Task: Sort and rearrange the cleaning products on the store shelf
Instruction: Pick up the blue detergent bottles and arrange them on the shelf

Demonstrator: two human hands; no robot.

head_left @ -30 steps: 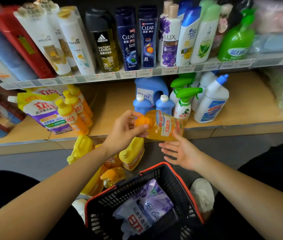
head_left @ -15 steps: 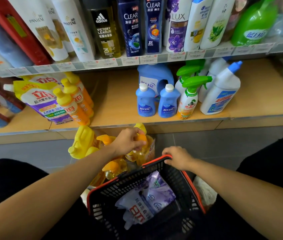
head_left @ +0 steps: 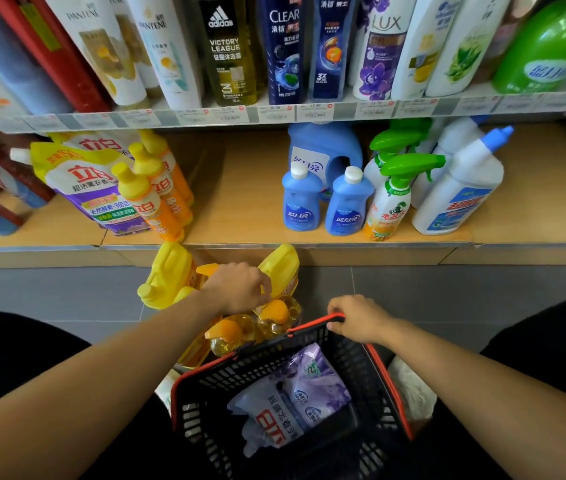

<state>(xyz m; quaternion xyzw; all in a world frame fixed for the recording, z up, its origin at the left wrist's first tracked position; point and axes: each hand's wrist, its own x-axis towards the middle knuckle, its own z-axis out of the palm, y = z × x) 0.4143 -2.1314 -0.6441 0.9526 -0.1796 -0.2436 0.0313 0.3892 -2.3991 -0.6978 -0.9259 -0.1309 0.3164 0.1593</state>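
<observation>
black mesh basket [head_left: 260,365]: red-rimmed, on the grey floor nearest the camera; reference point for every entry below.
right hand [head_left: 357,318]: on the basket's far rim, fingers wrapped over the red edge and grasping it.
left hand [head_left: 240,289]: just beyond the basket's far-left corner, palm down over the floor bottles; fingers bent downward, and it cannot be told whether they grasp a bottle.
orange-capped bottles [head_left: 276,311]: two clear yellow ones on the floor, close against the outside of the basket's far rim; one cap sits just beside the left hand's fingertips.
yellow jugs [head_left: 170,275]: on the floor, farther from the basket than the orange-capped bottles.
purple pouch [head_left: 292,400]: lying inside the basket.
lower shelf [head_left: 240,202]: wood-toned board beyond the basket, raised above the floor.
orange bottles [head_left: 150,202]: yellow-capped row on the lower shelf, beyond and left of the basket.
blue bottles [head_left: 300,199]: two small, white-capped, upright on the lower shelf straight beyond the basket.
green spray bottle [head_left: 392,195]: upright on the lower shelf, beyond and slightly right of the basket.
</observation>
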